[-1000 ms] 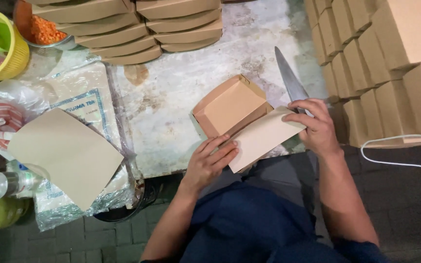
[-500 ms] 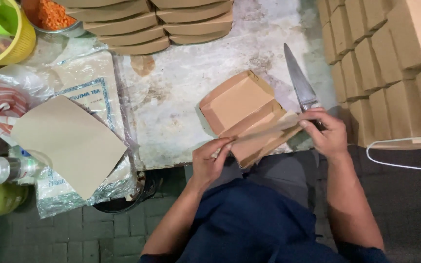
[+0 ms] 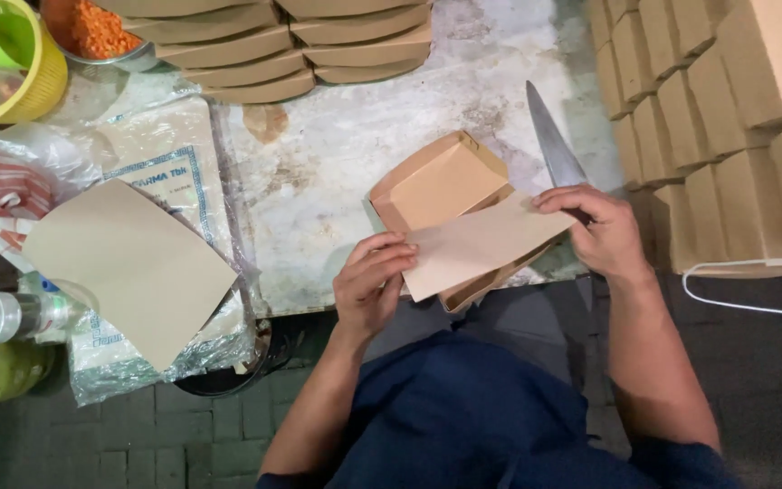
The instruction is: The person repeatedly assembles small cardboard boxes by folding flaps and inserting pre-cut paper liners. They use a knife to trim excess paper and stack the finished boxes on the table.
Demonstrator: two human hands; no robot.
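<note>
An open brown cardboard box (image 3: 441, 181) lies near the front edge of a worn stone tabletop (image 3: 337, 154). A flat sheet of brown paper (image 3: 481, 244) is held over its near half. My left hand (image 3: 371, 282) pinches the sheet's left end. My right hand (image 3: 595, 228) grips its right end, and its fingers also cover the handle of a long knife (image 3: 552, 145) whose blade points away on the table.
Stacks of folded brown boxes (image 3: 726, 118) fill the right side, more (image 3: 300, 45) lie at the back. A loose brown sheet (image 3: 128, 263) rests on a plastic bag at left. A yellow basket (image 3: 6, 63) and a bowl of orange food (image 3: 92, 32) stand far left.
The sheet, seen edge-on and folded down over the box half a second ago, is now spread flat above it. Both hands have stayed at its ends.
</note>
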